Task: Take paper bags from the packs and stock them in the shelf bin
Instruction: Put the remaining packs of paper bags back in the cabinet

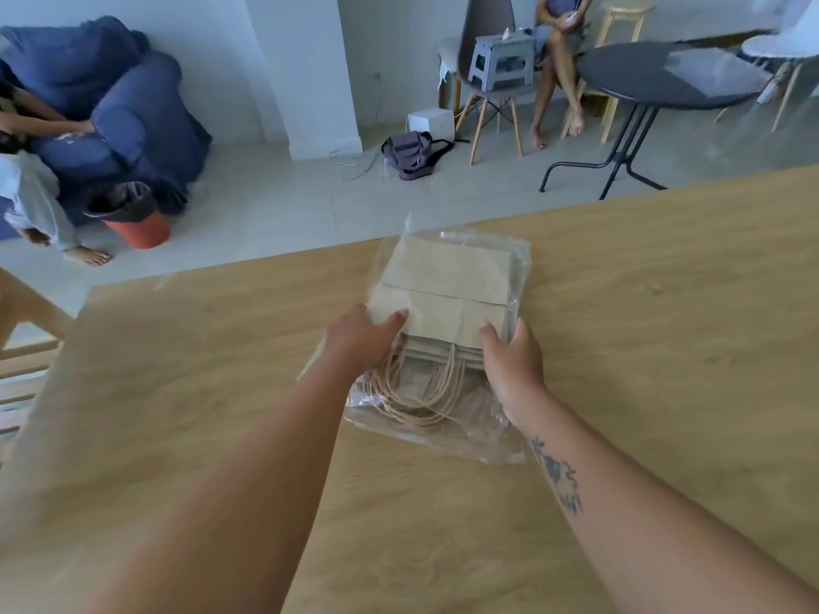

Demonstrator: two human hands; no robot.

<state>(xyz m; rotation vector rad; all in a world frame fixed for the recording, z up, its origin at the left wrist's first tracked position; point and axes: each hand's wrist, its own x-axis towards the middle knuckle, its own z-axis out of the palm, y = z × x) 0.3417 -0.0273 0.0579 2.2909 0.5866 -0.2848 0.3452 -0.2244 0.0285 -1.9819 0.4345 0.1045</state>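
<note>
Paper bags (443,299) are lying in their clear pack (522,263) on the wooden table (664,347), with left hand (361,336) and right hand (514,363) each pinching an edge of the stack. Twine handles (421,392) could be snagging the plastic on withdrawal, scattering bags.

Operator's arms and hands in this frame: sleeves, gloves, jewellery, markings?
Both forearms are bare, with no sleeves in view. The left hand and right hand have no gloves, and no rings or watch show. The only marking is a dark blue-black tattoo along the right forearm above the wrist; the left forearm shows none.
</note>
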